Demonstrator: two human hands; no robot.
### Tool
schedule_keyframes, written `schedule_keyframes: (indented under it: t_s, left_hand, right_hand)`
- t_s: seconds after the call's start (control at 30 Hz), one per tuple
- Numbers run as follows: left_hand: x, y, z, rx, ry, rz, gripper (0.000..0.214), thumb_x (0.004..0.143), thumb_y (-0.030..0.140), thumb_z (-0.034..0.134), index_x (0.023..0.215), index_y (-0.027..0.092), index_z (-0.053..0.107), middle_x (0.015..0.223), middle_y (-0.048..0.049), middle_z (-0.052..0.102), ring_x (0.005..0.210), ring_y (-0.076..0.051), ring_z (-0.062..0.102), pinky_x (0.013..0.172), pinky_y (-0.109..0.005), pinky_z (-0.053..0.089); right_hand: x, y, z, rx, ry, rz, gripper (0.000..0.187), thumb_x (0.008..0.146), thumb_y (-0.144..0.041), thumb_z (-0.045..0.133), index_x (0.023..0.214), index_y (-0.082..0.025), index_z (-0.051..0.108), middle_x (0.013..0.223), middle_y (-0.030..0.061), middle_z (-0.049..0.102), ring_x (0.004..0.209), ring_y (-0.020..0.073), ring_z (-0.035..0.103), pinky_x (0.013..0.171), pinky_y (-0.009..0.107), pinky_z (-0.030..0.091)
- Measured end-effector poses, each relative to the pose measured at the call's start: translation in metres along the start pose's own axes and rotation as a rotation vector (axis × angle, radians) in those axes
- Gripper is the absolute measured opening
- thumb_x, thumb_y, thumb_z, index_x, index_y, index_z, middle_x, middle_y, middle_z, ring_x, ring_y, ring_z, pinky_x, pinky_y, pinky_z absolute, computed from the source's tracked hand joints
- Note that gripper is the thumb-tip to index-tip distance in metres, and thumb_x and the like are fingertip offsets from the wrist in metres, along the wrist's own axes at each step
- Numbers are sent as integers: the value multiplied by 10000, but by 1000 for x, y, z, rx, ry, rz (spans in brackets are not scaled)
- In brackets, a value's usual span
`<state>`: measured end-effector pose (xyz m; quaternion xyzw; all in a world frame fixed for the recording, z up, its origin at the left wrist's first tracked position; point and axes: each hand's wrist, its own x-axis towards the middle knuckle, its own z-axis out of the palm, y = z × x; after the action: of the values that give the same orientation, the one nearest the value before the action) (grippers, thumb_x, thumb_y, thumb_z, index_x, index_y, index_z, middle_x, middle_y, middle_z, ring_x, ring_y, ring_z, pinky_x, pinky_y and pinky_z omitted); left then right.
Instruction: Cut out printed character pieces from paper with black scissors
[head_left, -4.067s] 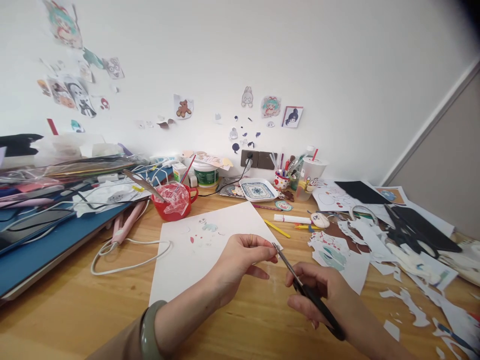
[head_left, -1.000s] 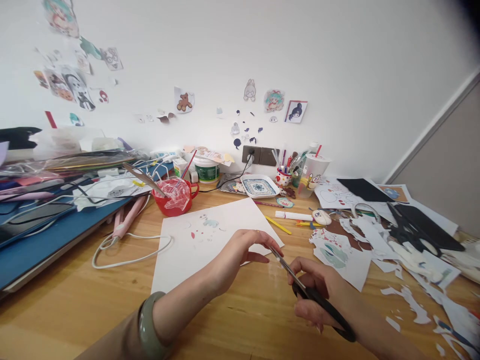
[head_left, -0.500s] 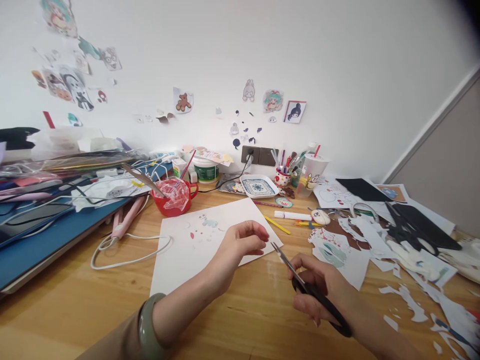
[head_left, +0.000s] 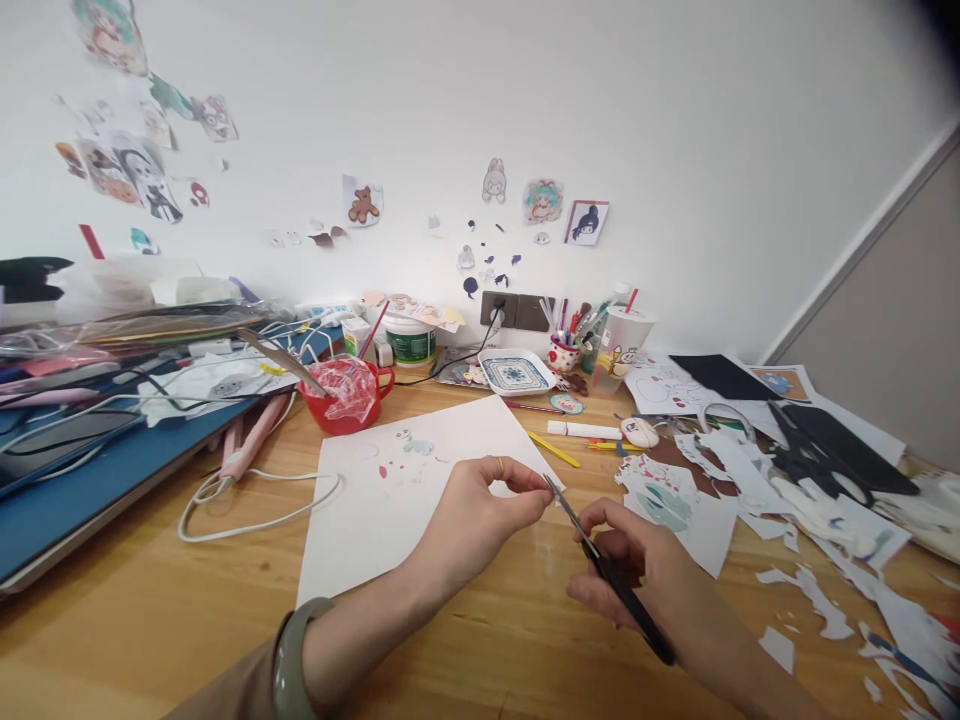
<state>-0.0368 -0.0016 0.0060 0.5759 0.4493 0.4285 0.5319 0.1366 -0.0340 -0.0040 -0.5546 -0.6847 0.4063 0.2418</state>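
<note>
Wooden counter cluttered with paper scraps on the right. White sheet lies flat mid-counter, red cup just behind it. Right hand grips black-handled scissors, fingers through the loops, blades near-closed, tip pointing at the left hand. Left fingers pinched narrow at the blade tip, over the sheet's right corner; whatever they pinch is too small to see.

A red mug stuffed with crinkled plastic stands beyond my white sheet. A patterned square dish sits below the wall socket, beside a cup of pens. Paper scraps litter my wooden desk at right; a white cable loops at left.
</note>
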Motion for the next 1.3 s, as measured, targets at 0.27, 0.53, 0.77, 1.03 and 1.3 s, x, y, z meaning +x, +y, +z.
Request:
schedule_keyframes:
  t_s: [0.27, 0.53, 0.77, 1.03, 1.3]
  left_hand:
    - [0, 0, 0, 64, 27, 4, 91, 660, 256, 602, 659, 166, 619, 729, -11, 642, 741, -167, 562, 706, -258, 397]
    - [3, -3, -1, -28, -17, -59, 150, 649, 304, 628, 661, 155, 633, 727, -20, 640, 686, -148, 540, 663, -260, 399]
    - [4, -5, -1, -101, -40, -82, 154, 639, 302, 638, 674, 152, 651, 745, -28, 630, 684, -140, 517, 606, -246, 416]
    - [4, -5, 0, -125, -47, -82, 144, 654, 296, 634, 689, 158, 655, 762, -27, 634, 714, -144, 524, 612, -243, 428]
    - [3, -5, 1, -182, -48, -135, 145, 624, 295, 653, 657, 154, 645, 735, -23, 628, 705, -142, 522, 609, -248, 425]
  right_hand:
    - [1, -2, 1, -34, 24, 18, 266, 661, -346, 666, 766, -236, 448, 467, -111, 330, 449, 101, 296, 439, 220, 240]
    - [5, 14, 0, 188, -138, 18, 316, 709, -428, 625, 817, -227, 407, 514, -102, 403, 405, 73, 378, 385, 181, 332]
    - [7, 12, 0, 221, -146, 25, 339, 689, -429, 640, 805, -219, 402, 525, -103, 420, 396, 66, 412, 376, 178, 402]
    - [7, 12, 0, 236, -158, 19, 301, 713, -405, 620, 813, -223, 401, 550, -96, 415, 423, 71, 404, 393, 178, 390]
    - [6, 14, 0, 268, -179, -20, 326, 713, -428, 625, 836, -228, 398, 559, -91, 389, 464, 87, 368, 415, 184, 341]
